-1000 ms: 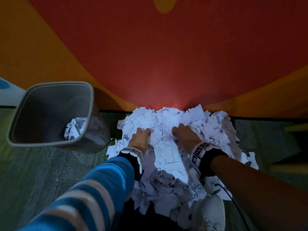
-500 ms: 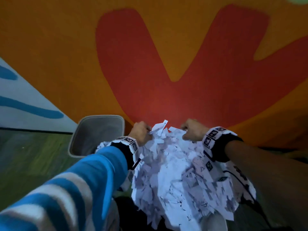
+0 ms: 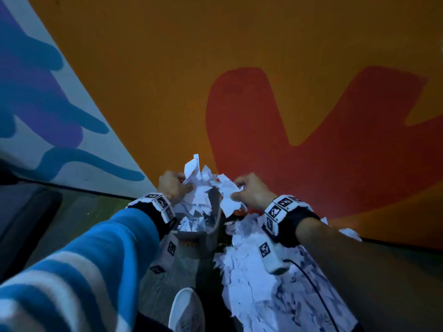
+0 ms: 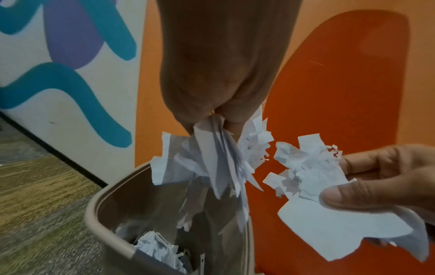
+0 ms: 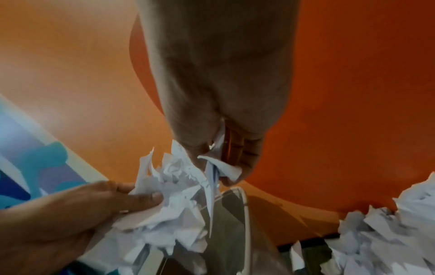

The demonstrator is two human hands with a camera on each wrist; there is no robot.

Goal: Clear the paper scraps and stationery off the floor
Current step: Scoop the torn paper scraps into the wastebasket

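My left hand (image 3: 173, 186) is closed tight around a bunch of paper scraps (image 3: 199, 188), thumb and fingers pinching them so the torn ends fan out below my fist. My right hand (image 3: 251, 191) pinches its own wad of scraps (image 3: 226, 195) between thumb and curled fingers, just beside the left one, the two bunches nearly touching. Both hands hang right over the open bin (image 4: 113, 208), which stands on the floor against the orange and red wall (image 3: 287, 68). Some crumpled paper (image 4: 157, 247) already lies at the bottom of the bin. To the right of the bin, near me, a big heap of scraps (image 3: 259, 279) lies on the floor under my right forearm. My white shoe (image 3: 187, 310) is at the near edge, left of the heap.
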